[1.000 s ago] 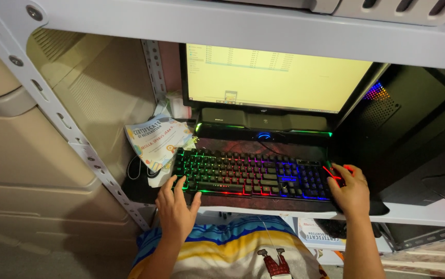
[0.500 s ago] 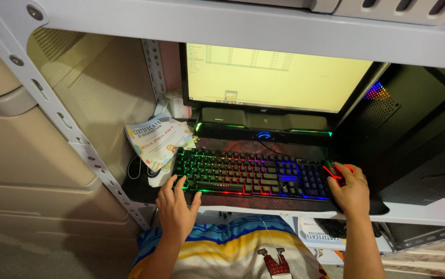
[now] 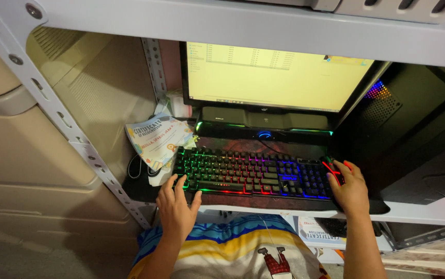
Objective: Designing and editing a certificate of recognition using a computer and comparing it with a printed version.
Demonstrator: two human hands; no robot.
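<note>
A view looking down from a person's head at a computer set on a shelf inside a grey metal rack. The left hand (image 3: 176,209) rests at the lower left corner of a backlit keyboard (image 3: 253,174), fingers spread and lightly touching the front edge and the nearest keys; it grips nothing. The keyboard lies flat at the front of the shelf, its keys glowing green at the left, red in the middle and blue at the right.

The right hand (image 3: 350,188) lies curled over a computer mouse (image 3: 334,168) just beside the keyboard's right end. The hand covers most of the mouse, so only its front with thin red light lines shows, and how firmly the fingers press cannot be made out.

Behind the keyboard sits a low black speaker bar (image 3: 264,123) with a blue light at its centre, and above it a monitor (image 3: 271,77) showing a pale yellow window; its top edge is cut off by the shelf beam (image 3: 243,23) overhead, and the rows on screen are too small to read. At right stands a black computer tower (image 3: 413,129), mostly in shadow. At left a curled printed paper (image 3: 156,140) leans by the rack post. The person's striped shirt (image 3: 233,256) fills the bottom edge.
</note>
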